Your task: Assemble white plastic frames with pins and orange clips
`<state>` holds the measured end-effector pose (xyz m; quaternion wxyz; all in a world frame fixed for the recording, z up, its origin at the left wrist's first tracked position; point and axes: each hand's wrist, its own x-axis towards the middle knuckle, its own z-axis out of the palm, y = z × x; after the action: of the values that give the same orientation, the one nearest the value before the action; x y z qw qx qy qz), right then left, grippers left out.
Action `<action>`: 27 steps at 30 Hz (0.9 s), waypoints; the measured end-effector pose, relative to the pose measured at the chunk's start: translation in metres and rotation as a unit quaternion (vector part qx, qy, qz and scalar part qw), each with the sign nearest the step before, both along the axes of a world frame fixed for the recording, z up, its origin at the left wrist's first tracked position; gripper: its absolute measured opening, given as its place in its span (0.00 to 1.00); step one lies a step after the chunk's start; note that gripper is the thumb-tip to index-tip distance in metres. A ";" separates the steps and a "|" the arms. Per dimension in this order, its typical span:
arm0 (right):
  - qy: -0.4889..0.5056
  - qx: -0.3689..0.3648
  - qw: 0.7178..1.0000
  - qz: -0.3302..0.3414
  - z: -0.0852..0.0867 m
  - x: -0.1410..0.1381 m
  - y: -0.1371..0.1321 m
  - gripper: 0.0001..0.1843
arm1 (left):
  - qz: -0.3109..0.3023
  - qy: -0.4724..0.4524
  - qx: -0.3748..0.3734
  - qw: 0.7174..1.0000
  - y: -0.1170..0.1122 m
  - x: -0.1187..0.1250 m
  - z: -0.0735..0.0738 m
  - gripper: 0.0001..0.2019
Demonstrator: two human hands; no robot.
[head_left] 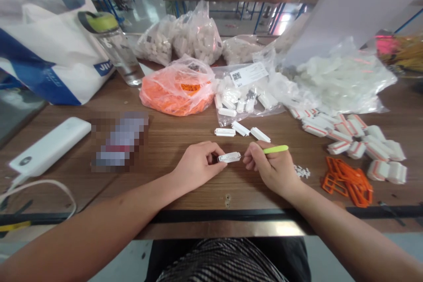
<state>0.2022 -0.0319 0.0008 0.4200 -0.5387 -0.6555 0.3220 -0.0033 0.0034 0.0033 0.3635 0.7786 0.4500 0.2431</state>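
Note:
My left hand [197, 164] pinches a small white plastic piece [229, 157] by its left end, low over the wooden table [172, 136]. My right hand [271, 167] is closed around a thin tool with a lime-green handle [276, 149], its tip pointing at the right end of the white piece. Three more white pieces [242, 131] lie just beyond my hands.
An orange-filled bag [175, 88] and clear bags of white parts [185, 39] sit behind. Finished white-and-orange pieces [357, 139], orange frames [346, 180] and tiny white bits [301, 171] lie right. A white power bank [49, 145], bottle [119, 48] and white-blue bag [42, 44] stand left.

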 end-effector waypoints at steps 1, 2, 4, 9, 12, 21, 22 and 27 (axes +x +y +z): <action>0.016 -0.003 1.000 -0.007 -0.001 0.000 0.000 0.20 | -0.002 -0.001 0.001 1.000 0.000 0.000 0.000 0.03; 0.031 -0.002 0.999 -0.017 -0.001 0.000 0.000 0.21 | -0.004 -0.002 0.003 1.000 0.000 0.000 0.000 0.03; 0.055 0.000 0.998 -0.035 -0.001 -0.001 0.000 0.21 | -0.004 0.000 0.007 1.000 0.000 0.000 0.000 0.03; 0.070 -0.010 0.997 -0.040 -0.002 -0.001 0.002 0.21 | -0.002 0.005 0.006 1.000 0.001 0.000 0.001 0.03; 0.063 -0.010 0.997 -0.036 -0.003 -0.001 0.003 0.21 | -0.003 0.004 0.006 1.000 0.000 0.000 0.000 0.03; 0.038 0.013 0.999 -0.029 -0.003 -0.001 0.000 0.21 | 0.002 -0.002 0.002 1.000 0.001 0.000 -0.001 0.03; 0.042 0.016 0.998 -0.033 -0.003 -0.001 0.000 0.21 | 0.002 -0.003 0.002 1.000 0.001 0.000 -0.001 0.03; 0.041 0.014 0.999 -0.019 -0.003 -0.002 0.000 0.20 | 0.001 -0.003 0.005 1.000 0.000 0.000 0.000 0.03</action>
<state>0.1999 -0.0324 -0.0020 0.4605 -0.5313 -0.6318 0.3264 -0.0029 0.0034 0.0037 0.3607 0.7792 0.4487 0.2478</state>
